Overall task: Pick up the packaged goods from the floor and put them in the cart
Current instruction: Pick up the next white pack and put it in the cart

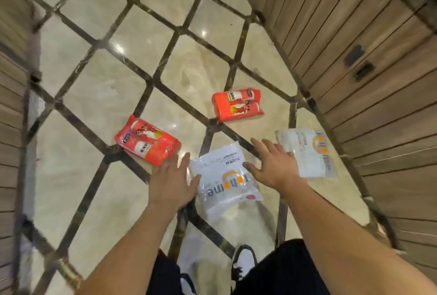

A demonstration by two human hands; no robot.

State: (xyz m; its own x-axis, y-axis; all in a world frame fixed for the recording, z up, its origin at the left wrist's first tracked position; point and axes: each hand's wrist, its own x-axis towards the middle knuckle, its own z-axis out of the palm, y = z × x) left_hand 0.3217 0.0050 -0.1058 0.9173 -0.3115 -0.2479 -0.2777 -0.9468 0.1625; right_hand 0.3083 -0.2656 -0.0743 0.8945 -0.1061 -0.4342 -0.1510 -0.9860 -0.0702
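Observation:
Several packages lie on the marble floor. A white package with an orange logo [222, 183] lies nearest, between my hands. My left hand [171, 181] hovers open at its left edge, over the corner of a red package [146, 142]. My right hand [272, 164] is open, fingers spread, between the near white package and a second white package [307, 152] to the right. Another red package [237, 104] lies farther off. Neither hand holds anything. No cart is in view.
Wood-slat panelled walls or cabinets stand on the right [354, 46] and along the left edge [11, 81]. The polished floor [118, 70] has dark diagonal inlay lines. My legs in black trousers and a white shoe [243, 259] are at the bottom.

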